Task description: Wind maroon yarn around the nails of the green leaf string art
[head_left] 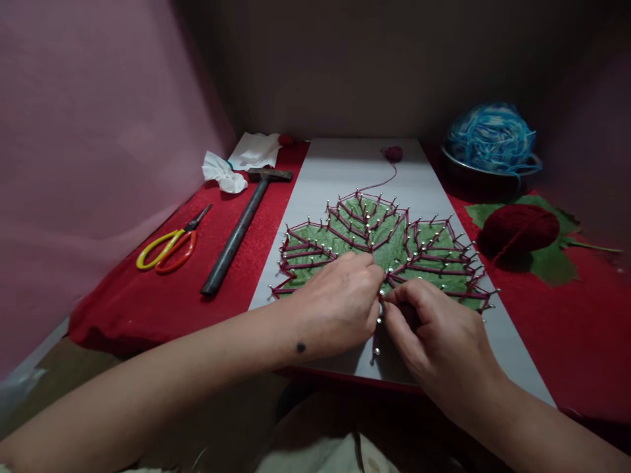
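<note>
A white board (335, 177) lies on a red cloth and carries a green leaf shape (374, 246) outlined with small nails and laced with dark red yarn. My left hand (340, 305) and my right hand (438, 338) meet at the leaf's stem near the board's front edge. Both pinch the dark red yarn (380, 299) around the stem nails. A strand runs from the leaf's top to a small red yarn ball (393, 154) at the board's far end.
On the red cloth to the left lie a hammer (241, 226), yellow and orange scissors (170, 246) and crumpled white tissue (224, 174). To the right sit a red yarn ball (517, 230) on a green leaf and blue yarn (490, 138) in a metal bowl. Pink walls close in the left.
</note>
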`<state>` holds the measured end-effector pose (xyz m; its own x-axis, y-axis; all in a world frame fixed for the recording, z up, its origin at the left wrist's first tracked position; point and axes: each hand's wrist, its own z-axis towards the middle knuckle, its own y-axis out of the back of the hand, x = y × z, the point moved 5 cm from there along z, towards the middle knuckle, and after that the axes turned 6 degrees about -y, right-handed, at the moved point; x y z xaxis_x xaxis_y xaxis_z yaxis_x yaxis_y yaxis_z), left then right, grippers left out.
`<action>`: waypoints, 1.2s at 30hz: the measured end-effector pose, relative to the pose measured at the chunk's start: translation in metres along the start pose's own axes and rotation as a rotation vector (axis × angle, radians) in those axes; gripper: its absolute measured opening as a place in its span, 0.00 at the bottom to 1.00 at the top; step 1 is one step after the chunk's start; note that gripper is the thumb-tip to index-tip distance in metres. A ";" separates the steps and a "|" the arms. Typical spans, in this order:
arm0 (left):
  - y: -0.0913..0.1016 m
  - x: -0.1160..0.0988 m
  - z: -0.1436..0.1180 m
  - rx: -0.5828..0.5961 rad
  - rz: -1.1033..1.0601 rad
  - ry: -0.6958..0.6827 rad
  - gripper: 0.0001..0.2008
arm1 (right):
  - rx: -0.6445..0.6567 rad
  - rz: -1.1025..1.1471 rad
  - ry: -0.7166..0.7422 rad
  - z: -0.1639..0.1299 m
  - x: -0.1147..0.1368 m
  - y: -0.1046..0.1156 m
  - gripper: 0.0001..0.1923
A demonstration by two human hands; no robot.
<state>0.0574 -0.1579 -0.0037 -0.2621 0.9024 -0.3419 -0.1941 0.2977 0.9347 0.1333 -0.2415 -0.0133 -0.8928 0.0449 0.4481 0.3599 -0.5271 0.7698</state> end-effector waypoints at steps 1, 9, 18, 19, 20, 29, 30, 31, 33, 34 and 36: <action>0.000 0.001 0.000 0.007 -0.007 -0.001 0.07 | 0.003 -0.036 0.006 -0.001 0.001 0.000 0.07; 0.003 0.004 0.003 -0.009 -0.026 -0.013 0.07 | 0.028 -0.261 0.002 0.006 0.004 0.000 0.09; 0.002 0.002 0.010 0.065 0.094 0.023 0.05 | 0.454 0.011 -0.279 0.032 -0.022 -0.006 0.10; 0.002 0.001 0.011 0.077 0.112 0.027 0.05 | 0.481 0.006 -0.278 0.034 -0.022 -0.006 0.09; 0.002 0.001 0.011 0.084 0.128 0.028 0.04 | 0.494 -0.015 -0.266 0.037 -0.021 -0.005 0.09; -0.004 0.005 0.008 0.027 0.123 0.044 0.04 | 0.546 -0.179 -0.092 0.051 -0.017 -0.009 0.08; -0.005 0.005 0.007 0.014 0.123 0.053 0.05 | 0.570 -0.166 -0.098 0.052 -0.018 -0.010 0.08; -0.006 0.005 0.006 0.008 0.128 0.062 0.05 | 0.587 -0.162 -0.108 0.053 -0.018 -0.010 0.08; -0.007 0.003 0.004 0.022 0.152 0.061 0.06 | 0.609 -0.196 -0.126 0.056 -0.018 -0.011 0.08; -0.008 0.002 0.003 0.036 0.164 0.047 0.07 | 0.621 -0.231 -0.135 0.057 -0.017 -0.011 0.08; -0.008 0.000 0.003 0.059 0.165 0.016 0.07 | 0.654 -0.291 -0.146 0.059 -0.016 -0.011 0.09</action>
<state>0.0614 -0.1592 -0.0106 -0.3011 0.9357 -0.1840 -0.0911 0.1638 0.9823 0.1599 -0.1865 -0.0022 -0.9482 0.2428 0.2047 0.2423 0.1365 0.9606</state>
